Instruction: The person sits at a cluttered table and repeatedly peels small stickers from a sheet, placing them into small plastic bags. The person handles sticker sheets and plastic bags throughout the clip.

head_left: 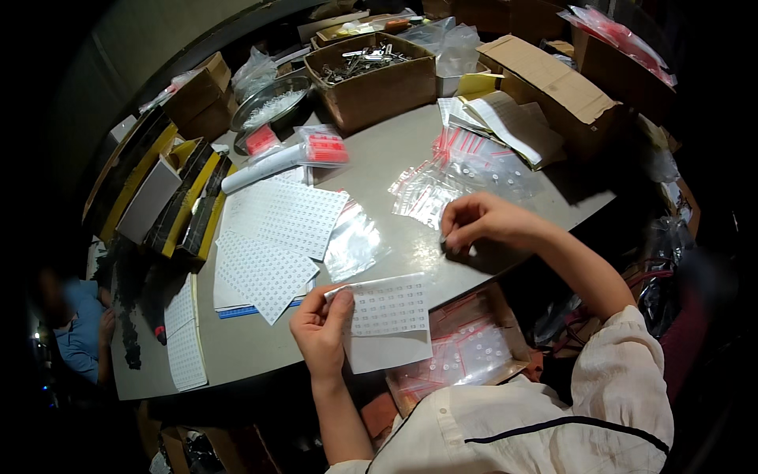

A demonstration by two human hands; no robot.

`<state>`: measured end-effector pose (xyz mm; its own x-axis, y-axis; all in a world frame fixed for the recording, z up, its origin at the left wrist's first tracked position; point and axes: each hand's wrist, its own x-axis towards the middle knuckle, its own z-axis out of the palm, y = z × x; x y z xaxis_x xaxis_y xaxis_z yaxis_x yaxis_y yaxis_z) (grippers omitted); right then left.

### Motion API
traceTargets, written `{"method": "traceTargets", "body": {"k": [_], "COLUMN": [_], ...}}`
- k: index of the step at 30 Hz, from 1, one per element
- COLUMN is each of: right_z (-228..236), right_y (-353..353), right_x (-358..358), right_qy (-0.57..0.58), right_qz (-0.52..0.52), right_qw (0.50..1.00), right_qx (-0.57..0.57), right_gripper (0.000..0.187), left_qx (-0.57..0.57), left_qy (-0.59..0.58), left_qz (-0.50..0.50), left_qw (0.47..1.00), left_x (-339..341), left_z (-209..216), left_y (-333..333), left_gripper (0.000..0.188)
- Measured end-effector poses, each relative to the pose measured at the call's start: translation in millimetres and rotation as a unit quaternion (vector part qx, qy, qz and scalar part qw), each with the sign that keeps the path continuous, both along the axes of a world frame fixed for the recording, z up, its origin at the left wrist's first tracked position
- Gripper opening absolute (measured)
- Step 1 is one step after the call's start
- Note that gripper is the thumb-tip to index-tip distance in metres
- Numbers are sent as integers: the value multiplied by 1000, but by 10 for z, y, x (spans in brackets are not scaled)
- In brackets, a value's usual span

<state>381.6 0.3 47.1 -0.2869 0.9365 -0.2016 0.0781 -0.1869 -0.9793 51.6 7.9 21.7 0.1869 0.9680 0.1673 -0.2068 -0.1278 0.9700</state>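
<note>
My left hand (pixel 320 330) grips the left edge of a sheet of small printed labels (pixel 388 308), thumb on top, above the table's front edge. The lower part of the sheet is blank white. Over the table to the right, my right hand (pixel 482 223) has its thumb and fingers pinched together. Whatever lies between those fingertips is too small to make out. Just beyond this hand lies a spread of clear zip bags (pixel 430 189) with red strips, several bearing small round white labels. More label sheets (pixel 280 217) lie fanned out on the left, beside a clear bag (pixel 355 241).
Below the table edge, a cardboard box (pixel 509 332) holds labelled zip bags. At the back stand a carton of metal parts (pixel 371 67), a metal bowl of small clear pieces (pixel 272 107) and a flapped carton (pixel 553 75). A rolled sheet (pixel 264 167) lies left. Another person (pixel 79 324) is at far left.
</note>
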Motion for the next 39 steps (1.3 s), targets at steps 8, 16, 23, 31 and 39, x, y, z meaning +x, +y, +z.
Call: {"method": "traceTargets", "body": {"k": [8, 16, 23, 31, 39], "right_z": [265, 492, 272, 280, 378], "right_y": [62, 78, 44, -233, 173], "right_x": [-6, 111, 134, -61, 73], "right_qy": [-133, -399, -520, -535, -397], "right_qz": [-36, 138, 89, 170, 88], "right_qw": [985, 895, 814, 824, 875], "right_qx": [103, 145, 243, 73, 261], "right_gripper": [13, 18, 24, 57, 21], "left_qx": [5, 11, 12, 19, 9], "left_qy": [-28, -5, -10, -34, -69], "left_qz": [10, 2, -10, -4, 4], "left_qw": [1000, 1000, 1000, 999, 998], "left_x": [-103, -109, -93, -110, -120], "left_z": [-38, -33, -25, -21, -39], "left_y": [-67, -63, -35, -63, -30], "left_gripper": [11, 12, 11, 11, 11]}}
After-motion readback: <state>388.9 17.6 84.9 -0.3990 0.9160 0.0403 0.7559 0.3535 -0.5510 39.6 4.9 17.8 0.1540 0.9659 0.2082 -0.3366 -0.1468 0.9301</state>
